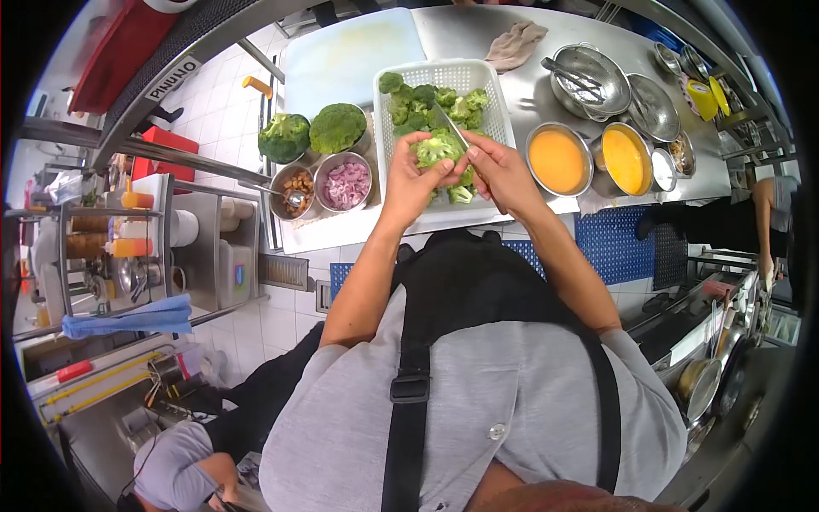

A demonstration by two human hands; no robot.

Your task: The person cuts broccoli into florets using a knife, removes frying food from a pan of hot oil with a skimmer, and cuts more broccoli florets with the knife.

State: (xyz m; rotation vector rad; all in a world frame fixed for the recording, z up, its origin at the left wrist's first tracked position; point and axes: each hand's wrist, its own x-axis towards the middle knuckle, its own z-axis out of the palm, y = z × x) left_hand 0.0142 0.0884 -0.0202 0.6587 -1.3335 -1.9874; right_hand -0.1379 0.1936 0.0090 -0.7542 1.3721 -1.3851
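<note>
My left hand (409,183) is closed around a green broccoli floret (436,150), above the near part of a white perforated basket (381,119). A knife (452,126) sits in my right hand (507,176), its blade slanting up and left, close beside the floret. The fingers of both hands nearly meet; whether the blade touches the stem I cannot tell. Several cut broccoli pieces (413,104) lie in the basket. To its left, two large broccoli heads (284,138) rest by a metal container of chopped red onion (345,185) and one of brown pieces (298,189).
Right of the basket stand two metal containers of orange-yellow liquid (556,160), then metal colanders (593,81). A pale cutting board (345,55) and a crumpled cloth (516,45) lie at the back. Other people work at lower left (175,465) and far right (763,218).
</note>
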